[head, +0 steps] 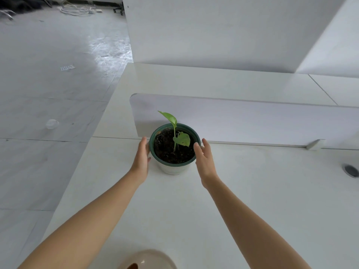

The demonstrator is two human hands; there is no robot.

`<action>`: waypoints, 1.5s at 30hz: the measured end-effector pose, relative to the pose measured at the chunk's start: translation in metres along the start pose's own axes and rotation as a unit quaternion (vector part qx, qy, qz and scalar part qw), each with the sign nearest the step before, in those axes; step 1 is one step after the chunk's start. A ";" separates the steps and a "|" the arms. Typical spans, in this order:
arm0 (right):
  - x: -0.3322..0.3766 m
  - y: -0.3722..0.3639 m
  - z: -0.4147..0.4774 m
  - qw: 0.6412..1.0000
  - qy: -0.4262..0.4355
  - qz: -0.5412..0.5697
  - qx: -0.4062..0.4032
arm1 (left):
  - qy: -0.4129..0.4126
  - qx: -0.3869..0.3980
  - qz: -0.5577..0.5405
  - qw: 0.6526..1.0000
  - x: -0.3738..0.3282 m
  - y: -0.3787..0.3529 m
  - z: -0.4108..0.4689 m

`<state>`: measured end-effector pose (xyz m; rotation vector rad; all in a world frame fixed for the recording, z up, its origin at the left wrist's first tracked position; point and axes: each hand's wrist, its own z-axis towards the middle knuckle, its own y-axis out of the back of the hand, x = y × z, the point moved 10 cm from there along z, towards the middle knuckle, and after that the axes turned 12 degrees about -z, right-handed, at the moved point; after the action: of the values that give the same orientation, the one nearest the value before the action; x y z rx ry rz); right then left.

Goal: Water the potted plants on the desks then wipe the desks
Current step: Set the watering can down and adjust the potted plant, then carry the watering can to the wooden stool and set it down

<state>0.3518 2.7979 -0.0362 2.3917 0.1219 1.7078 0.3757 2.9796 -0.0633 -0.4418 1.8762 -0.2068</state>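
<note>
At the centre of the frame 1 potted plant (173, 169) stood on the white desk (262, 195), just in front of 1 low divider panel (242, 121). It had 2 green leaves above dark soil. 2 bare hands flanked it: the left hand (140, 162) at the left side of the green rim and the right hand (205, 164) at the right side, both with straight fingers, not curled round the pot; real contact was hard to tell. 1 round brownish object (149, 258) lay at the bottom edge, and 1 cable hole (350, 170) was at the right.
</note>
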 end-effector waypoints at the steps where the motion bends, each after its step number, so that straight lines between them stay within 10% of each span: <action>1: 0.002 -0.003 -0.001 1.000 0.009 -0.001 0.004 | 0.003 0.016 0.006 1.000 0.001 -0.007 -0.001; 15: 0.001 0.002 -0.027 1.000 -0.022 0.004 0.021 | 0.009 -0.061 0.107 0.992 -0.016 0.009 -0.042; 30: -0.059 0.008 -0.203 0.980 0.001 -0.169 0.105 | -0.169 -0.164 0.060 0.970 -0.047 0.123 -0.282; 36: -0.091 -0.001 -0.239 0.977 -0.029 -0.185 0.107 | -0.124 -0.279 0.000 0.952 0.021 0.183 -0.320; 45: -0.103 -0.013 -0.249 0.973 0.017 -0.221 0.070 | -0.057 -0.249 -0.029 0.966 0.046 0.198 -0.300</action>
<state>0.0835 2.8206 -0.0562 2.2046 0.7431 1.5671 0.0419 3.1205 -0.0702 -0.8324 1.7939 0.2557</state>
